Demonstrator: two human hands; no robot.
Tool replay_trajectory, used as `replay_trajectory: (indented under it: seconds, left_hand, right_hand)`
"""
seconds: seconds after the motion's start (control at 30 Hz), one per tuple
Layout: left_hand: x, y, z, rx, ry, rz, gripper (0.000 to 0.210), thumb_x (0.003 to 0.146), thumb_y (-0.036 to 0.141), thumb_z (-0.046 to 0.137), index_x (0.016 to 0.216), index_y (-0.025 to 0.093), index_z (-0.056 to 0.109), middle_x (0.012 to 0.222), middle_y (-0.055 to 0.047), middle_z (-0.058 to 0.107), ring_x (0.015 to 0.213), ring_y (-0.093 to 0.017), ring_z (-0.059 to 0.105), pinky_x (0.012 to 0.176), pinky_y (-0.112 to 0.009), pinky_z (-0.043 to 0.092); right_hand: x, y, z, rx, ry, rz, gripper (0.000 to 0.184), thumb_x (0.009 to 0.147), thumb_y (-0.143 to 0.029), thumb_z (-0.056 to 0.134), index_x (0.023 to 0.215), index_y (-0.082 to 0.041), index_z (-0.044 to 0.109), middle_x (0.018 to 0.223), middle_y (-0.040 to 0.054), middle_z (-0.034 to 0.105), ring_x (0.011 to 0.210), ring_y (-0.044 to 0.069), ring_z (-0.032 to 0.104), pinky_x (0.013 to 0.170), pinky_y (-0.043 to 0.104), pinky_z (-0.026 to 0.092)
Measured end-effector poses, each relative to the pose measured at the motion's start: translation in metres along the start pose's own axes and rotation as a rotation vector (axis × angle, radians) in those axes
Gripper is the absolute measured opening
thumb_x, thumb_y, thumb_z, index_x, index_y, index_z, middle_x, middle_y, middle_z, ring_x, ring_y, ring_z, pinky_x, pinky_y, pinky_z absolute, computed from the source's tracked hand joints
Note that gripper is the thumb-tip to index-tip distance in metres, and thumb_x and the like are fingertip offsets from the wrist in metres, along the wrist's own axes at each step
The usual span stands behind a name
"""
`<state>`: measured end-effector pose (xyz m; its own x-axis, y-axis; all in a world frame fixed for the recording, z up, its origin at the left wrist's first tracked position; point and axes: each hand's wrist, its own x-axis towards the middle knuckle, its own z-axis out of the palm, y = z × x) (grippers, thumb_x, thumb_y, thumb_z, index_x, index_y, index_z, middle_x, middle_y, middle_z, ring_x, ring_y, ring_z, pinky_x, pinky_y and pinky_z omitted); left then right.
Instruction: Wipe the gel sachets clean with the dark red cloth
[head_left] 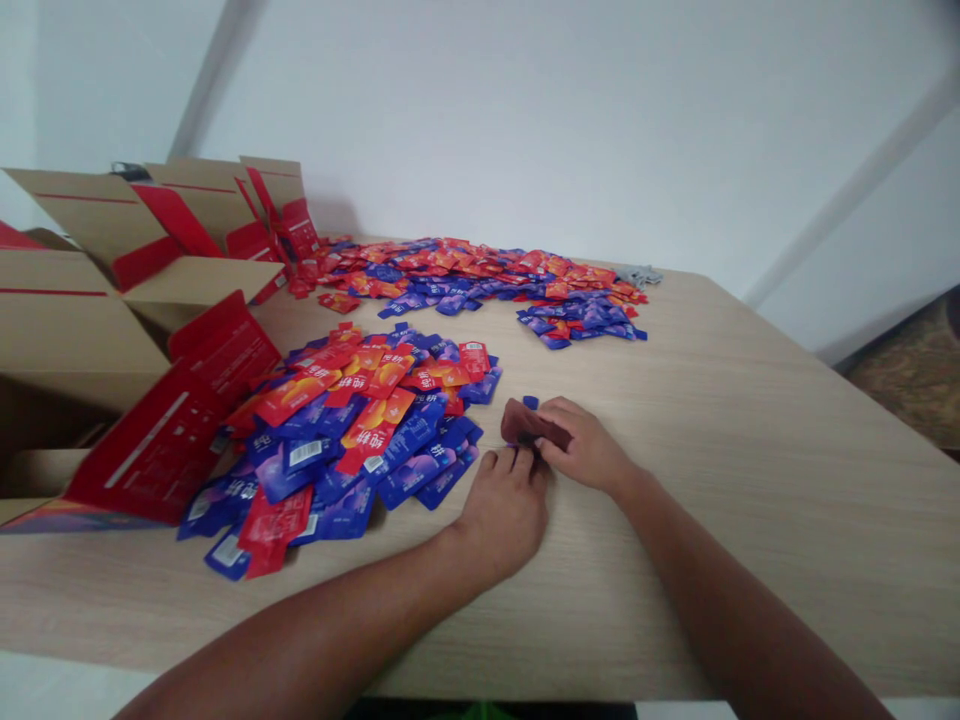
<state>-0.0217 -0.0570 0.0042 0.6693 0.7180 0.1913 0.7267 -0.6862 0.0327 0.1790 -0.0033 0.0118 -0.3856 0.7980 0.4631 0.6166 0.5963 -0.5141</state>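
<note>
A small dark brown pouch (519,422), soft and partly folded, is between my two hands over the table. My right hand (589,447) grips its right side between thumb and fingers. My left hand (506,510) has its fingers curled at the pouch's lower edge, and the fingertips are partly hidden. Just behind the pouch shows the corner of a blue packet (531,402); the rest is covered. Left of my hands lies a loose heap of blue and red-orange flat packets (375,420), its nearest ones close to my left hand.
Open cardboard boxes (202,280) with red flaps stand along the left side. At the back of the wooden table (720,420) stretches a long pile of red and blue packets (465,265), with small grey pieces (639,274) at its right end. A white wall (540,120) rises behind.
</note>
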Motion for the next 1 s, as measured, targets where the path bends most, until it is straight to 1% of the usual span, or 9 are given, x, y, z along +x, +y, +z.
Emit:
replay_trajectory:
  seconds: [0.17, 0.33, 0.43, 0.63, 0.73, 0.8, 0.83, 0.9, 1.0]
  left_hand:
    - [0.000, 0.001, 0.000, -0.008, -0.002, -0.003, 0.038, 0.100, 0.025, 0.053, 0.135, 0.014, 0.063, 0.128, -0.017, 0.061, 0.117, -0.033, 0.052, 0.097, -0.049, 0.044]
    - [0.000, 0.000, -0.001, 0.004, -0.017, 0.016, 0.039, 0.100, 0.026, 0.052, 0.135, 0.013, 0.064, 0.131, -0.019, 0.060, 0.119, -0.034, 0.051, 0.096, -0.049, 0.044]
    - [0.000, 0.000, -0.002, 0.019, -0.018, 0.022, 0.042, 0.102, 0.027, 0.050, 0.140, 0.012, 0.061, 0.135, -0.020, 0.060, 0.121, -0.034, 0.051, 0.096, -0.049, 0.044]
    - [0.000, -0.001, -0.001, 0.017, -0.021, 0.015, 0.043, 0.102, 0.029, 0.051, 0.140, 0.013, 0.062, 0.132, -0.019, 0.062, 0.118, -0.034, 0.052, 0.096, -0.051, 0.044]
    - [0.000, -0.001, -0.001, 0.001, -0.007, 0.012, 0.040, 0.101, 0.030, 0.052, 0.136, 0.014, 0.064, 0.128, -0.018, 0.063, 0.116, -0.034, 0.053, 0.094, -0.051, 0.045]
    - [0.000, -0.001, -0.002, -0.003, -0.002, 0.015, 0.039, 0.101, 0.029, 0.053, 0.135, 0.014, 0.064, 0.127, -0.017, 0.063, 0.115, -0.034, 0.053, 0.094, -0.051, 0.045]
    - [0.000, -0.001, -0.002, -0.003, -0.003, 0.018, 0.038, 0.101, 0.029, 0.053, 0.134, 0.014, 0.065, 0.127, -0.017, 0.063, 0.116, -0.034, 0.053, 0.095, -0.050, 0.045]
    - [0.001, -0.001, -0.003, -0.003, -0.004, 0.020, 0.037, 0.100, 0.028, 0.054, 0.133, 0.014, 0.065, 0.130, -0.018, 0.062, 0.117, -0.034, 0.053, 0.096, -0.050, 0.045]
    - [0.001, -0.001, -0.003, -0.002, 0.003, 0.024, 0.041, 0.100, 0.027, 0.054, 0.138, 0.015, 0.063, 0.137, -0.019, 0.060, 0.119, -0.033, 0.052, 0.096, -0.049, 0.045]
  right_hand:
    - [-0.001, 0.004, 0.004, -0.002, -0.060, 0.038, 0.038, 0.084, -0.010, 0.064, 0.119, -0.024, 0.070, 0.109, 0.0071, 0.068, 0.102, 0.025, 0.064, 0.092, 0.040, 0.053]
    - [0.002, 0.016, 0.006, -0.038, -0.062, 0.093, 0.024, 0.088, -0.012, 0.064, 0.107, -0.022, 0.073, 0.101, 0.0059, 0.068, 0.095, 0.023, 0.063, 0.083, 0.035, 0.051]
    - [0.008, 0.027, 0.008, -0.077, -0.047, 0.143, 0.029, 0.091, -0.014, 0.063, 0.116, -0.022, 0.074, 0.102, 0.0066, 0.070, 0.095, 0.024, 0.063, 0.084, 0.035, 0.051]
    - [0.014, 0.047, 0.013, -0.250, 0.094, 0.307, 0.033, 0.094, -0.017, 0.061, 0.124, -0.021, 0.073, 0.108, 0.0104, 0.072, 0.103, 0.029, 0.063, 0.096, 0.042, 0.050]
    - [0.011, 0.039, 0.010, -0.211, 0.222, 0.258, 0.032, 0.094, -0.021, 0.062, 0.125, -0.020, 0.070, 0.113, 0.0119, 0.070, 0.107, 0.030, 0.063, 0.098, 0.045, 0.051]
    - [0.009, 0.027, 0.006, -0.139, 0.251, 0.175, 0.031, 0.094, -0.021, 0.063, 0.124, -0.021, 0.070, 0.114, 0.0109, 0.069, 0.107, 0.029, 0.064, 0.097, 0.043, 0.052]
    - [0.008, 0.020, 0.005, -0.106, 0.226, 0.132, 0.031, 0.093, -0.020, 0.063, 0.123, -0.022, 0.070, 0.114, 0.0100, 0.068, 0.106, 0.028, 0.064, 0.096, 0.042, 0.053]
    - [0.006, 0.008, 0.005, -0.071, 0.112, 0.072, 0.032, 0.090, -0.017, 0.065, 0.121, -0.024, 0.071, 0.113, 0.0087, 0.068, 0.106, 0.027, 0.063, 0.094, 0.041, 0.053]
    - [0.006, -0.004, 0.008, -0.091, -0.038, 0.057, 0.032, 0.088, -0.013, 0.065, 0.117, -0.024, 0.073, 0.111, 0.0078, 0.068, 0.105, 0.026, 0.061, 0.093, 0.039, 0.052]
